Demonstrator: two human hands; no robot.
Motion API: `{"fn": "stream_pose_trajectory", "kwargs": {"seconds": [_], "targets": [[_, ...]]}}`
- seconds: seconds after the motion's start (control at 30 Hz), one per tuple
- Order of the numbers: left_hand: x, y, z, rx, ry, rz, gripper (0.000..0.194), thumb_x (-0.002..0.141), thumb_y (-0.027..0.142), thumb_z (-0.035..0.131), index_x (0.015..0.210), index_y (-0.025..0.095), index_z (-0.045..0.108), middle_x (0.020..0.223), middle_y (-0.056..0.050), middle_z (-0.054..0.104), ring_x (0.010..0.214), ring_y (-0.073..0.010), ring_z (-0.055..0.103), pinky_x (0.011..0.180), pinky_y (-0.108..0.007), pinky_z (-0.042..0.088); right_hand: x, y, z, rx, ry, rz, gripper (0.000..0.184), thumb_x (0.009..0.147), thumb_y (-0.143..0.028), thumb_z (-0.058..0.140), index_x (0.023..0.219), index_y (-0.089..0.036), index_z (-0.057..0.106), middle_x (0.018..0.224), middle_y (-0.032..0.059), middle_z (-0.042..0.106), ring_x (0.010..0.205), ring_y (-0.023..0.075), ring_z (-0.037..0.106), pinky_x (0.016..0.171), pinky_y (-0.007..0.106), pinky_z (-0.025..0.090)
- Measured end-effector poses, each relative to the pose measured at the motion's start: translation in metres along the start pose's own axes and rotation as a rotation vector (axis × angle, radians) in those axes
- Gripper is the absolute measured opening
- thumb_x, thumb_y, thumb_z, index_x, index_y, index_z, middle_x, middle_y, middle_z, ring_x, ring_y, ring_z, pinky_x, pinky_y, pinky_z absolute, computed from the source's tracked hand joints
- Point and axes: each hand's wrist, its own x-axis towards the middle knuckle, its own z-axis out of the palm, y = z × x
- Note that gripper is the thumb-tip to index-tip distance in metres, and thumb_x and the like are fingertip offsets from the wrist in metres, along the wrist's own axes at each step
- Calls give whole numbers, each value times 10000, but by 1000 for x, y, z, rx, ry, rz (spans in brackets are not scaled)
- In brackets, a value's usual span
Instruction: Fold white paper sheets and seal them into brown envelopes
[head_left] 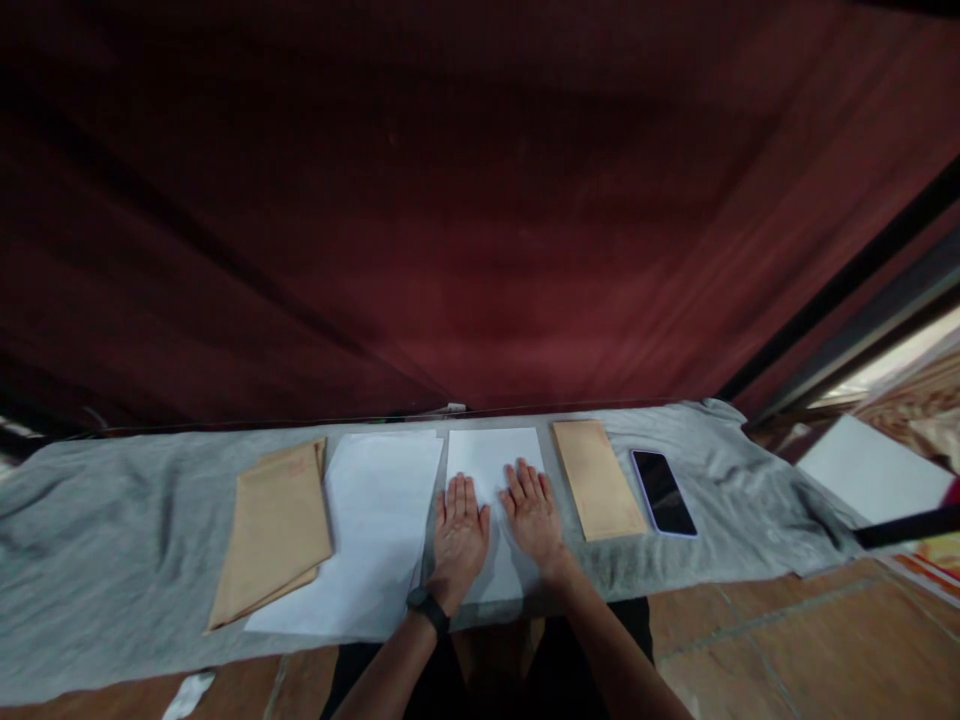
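My left hand [459, 533] and my right hand [533, 512] lie flat, fingers stretched out, side by side on a white sheet of paper [491, 455] in the middle of a grey cloth [112, 510]. A black band is on my left wrist. A stack of white paper [375, 525] lies just left of my left hand. A brown envelope [598, 478] lies just right of my right hand.
A pile of brown envelopes [274, 530] sits at the left of the white stack. A black phone [663, 492] lies face up right of the single envelope. A dark red curtain [450, 200] hangs behind the cloth. A white board [870, 470] is at far right.
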Motion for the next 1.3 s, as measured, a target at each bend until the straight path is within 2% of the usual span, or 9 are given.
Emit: {"fn": "stream_pose_trajectory", "kwargs": {"seconds": [0.1, 0.23, 0.37, 0.57, 0.7, 0.8, 1.1, 1.2, 1.3], "targets": [[18, 11, 2, -22, -20, 50, 589, 989, 279, 312, 1527, 37, 314, 1583, -199, 337, 1501, -287, 247, 1211, -515, 265, -3, 1, 1, -14, -21, 0, 532, 1028, -357, 395, 1531, -184, 374, 1583, 149, 348, 1456, 304, 349, 1160, 525, 297], [60, 26, 13, -52, -73, 94, 569, 995, 274, 296, 1525, 71, 339, 1594, -150, 340, 1500, -252, 260, 1221, -460, 264, -2, 0, 5, -24, -20, -7, 513, 1019, -299, 387, 1517, -175, 403, 1569, 147, 374, 1454, 304, 353, 1170, 526, 279], [88, 15, 26, -40, -76, 39, 580, 991, 322, 316, 1531, 113, 345, 1582, -134, 370, 1492, -253, 281, 1220, -477, 251, -3, 2, 10, -21, 33, 21, 496, 1019, -294, 391, 1504, -196, 427, 1550, 136, 416, 1425, 299, 404, 1161, 523, 296], [87, -9, 32, 5, -56, 17, 578, 986, 290, 309, 1533, 106, 333, 1601, -144, 330, 1509, -255, 234, 1225, -470, 218, 27, -3, 14, 18, -21, 84, 485, 1047, -295, 295, 1479, -148, 459, 1538, 119, 440, 1431, 253, 399, 1166, 457, 321], [86, -9, 34, 5, -56, 36, 572, 964, 198, 291, 1530, 135, 341, 1609, -133, 320, 1517, -245, 202, 1215, -493, 237, 68, -10, 22, 60, -77, 11, 484, 1056, -305, 269, 1481, -171, 458, 1548, 86, 431, 1450, 216, 366, 1192, 433, 283], [88, -7, 34, 8, -56, 27, 561, 973, 202, 277, 1521, 113, 358, 1595, -151, 343, 1519, -251, 192, 1217, -495, 236, 82, -5, 30, 46, -90, -1, 483, 1056, -324, 285, 1476, -164, 463, 1544, 104, 431, 1447, 220, 371, 1198, 449, 262], [88, -5, 33, 20, -31, -14, 581, 985, 274, 314, 1527, 65, 326, 1590, -173, 341, 1514, -261, 214, 1223, -465, 234, 77, 31, 36, -48, 55, 180, 581, 1052, -365, 291, 1490, 6, 386, 1509, 251, 427, 1412, 322, 411, 1149, 496, 320], [89, -4, 31, 38, -52, -10, 589, 985, 283, 315, 1522, 42, 328, 1590, -181, 336, 1512, -262, 218, 1228, -456, 221, 64, 28, 32, -44, 123, 208, 583, 1050, -359, 301, 1487, 20, 377, 1504, 271, 423, 1405, 330, 419, 1129, 512, 347], [90, -2, 28, 58, -82, -14, 592, 985, 281, 311, 1520, 27, 329, 1594, -185, 320, 1511, -265, 222, 1234, -445, 201, 34, 14, 23, -22, 144, 141, 565, 1043, -333, 337, 1531, -49, 319, 1553, 208, 383, 1443, 306, 365, 1144, 502, 333]]}}
